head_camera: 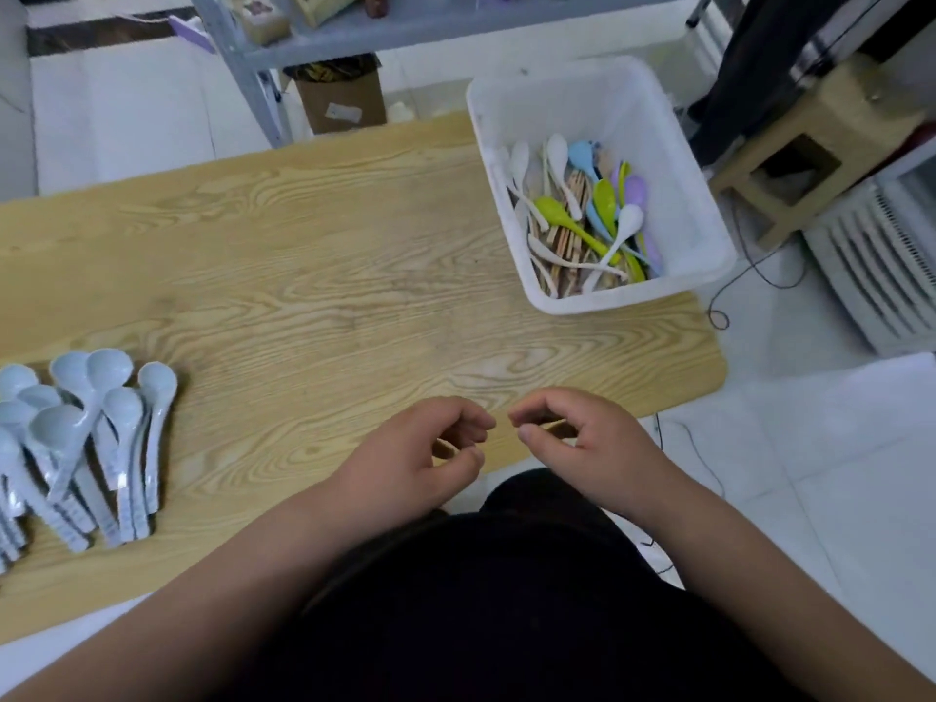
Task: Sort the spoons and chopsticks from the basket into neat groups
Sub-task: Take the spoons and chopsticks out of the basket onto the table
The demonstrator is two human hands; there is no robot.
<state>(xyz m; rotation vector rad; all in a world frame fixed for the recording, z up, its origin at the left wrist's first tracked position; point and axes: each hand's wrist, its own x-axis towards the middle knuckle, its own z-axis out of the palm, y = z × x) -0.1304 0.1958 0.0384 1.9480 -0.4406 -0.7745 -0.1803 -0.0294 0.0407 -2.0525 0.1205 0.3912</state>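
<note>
A long tabletop of pale wood with strong wavy grain (314,255) runs across the view, its right end rounded at the corner, standing on a floor of glossy white tiles (810,473). Beyond the far edge rises a grey metal shelf rack (405,22) with a brown cardboard box (339,101) under it; to the right stand a tan wooden stool (810,144) and a white ribbed appliance (881,266), with a thin dark cable (749,276) trailing on the tiles. A white rectangular plastic basket (582,98) sits at the table's far right corner, and its near half holds a loose jumble of plastic spoons (602,215) in white, lime green, light blue and lilac lying over a layer of wooden chopsticks (567,255). Well apart from it, at the table's left near edge, a group of pale blue-grey plastic spoons (86,438) lies laid out with bowls pointing away and handles toward the person, several overlapping. The left hand (420,458) and right hand (582,438) hover close together over the near table edge, fingertips almost meeting, each with fingers curled loosely and nothing gripped in either. A dark garment fills the bottom centre.
</note>
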